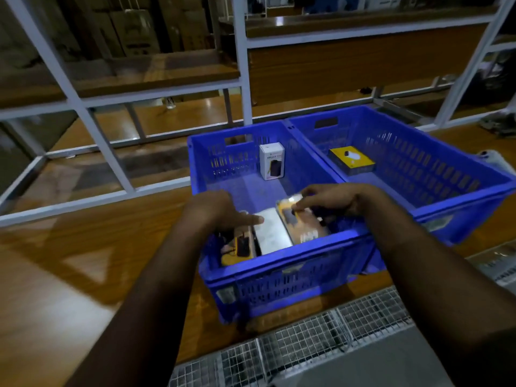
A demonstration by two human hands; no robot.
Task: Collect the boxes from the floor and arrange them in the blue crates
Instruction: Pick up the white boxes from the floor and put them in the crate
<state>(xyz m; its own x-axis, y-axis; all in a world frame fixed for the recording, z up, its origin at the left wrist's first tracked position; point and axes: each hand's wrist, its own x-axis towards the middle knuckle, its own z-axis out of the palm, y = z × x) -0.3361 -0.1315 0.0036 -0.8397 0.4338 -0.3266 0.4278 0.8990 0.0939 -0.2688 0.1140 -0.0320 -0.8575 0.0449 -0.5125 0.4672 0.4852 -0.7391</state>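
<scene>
We are packing the near blue crate (279, 252): left hand (215, 210) presses open-fingered on the boxes (270, 230), right hand (326, 199) pinches the yellow box (304, 227) (blurred); next, seat it flush.

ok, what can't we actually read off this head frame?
- Boxes at the near crate wall: motion-blurred and partly under both hands; count and labels unclear.
- Left hand grip: fingers blurred.
- Right hand contact: blurred.
- White box print: too small to read fully.
- Floor boxes: outside frame.
</scene>
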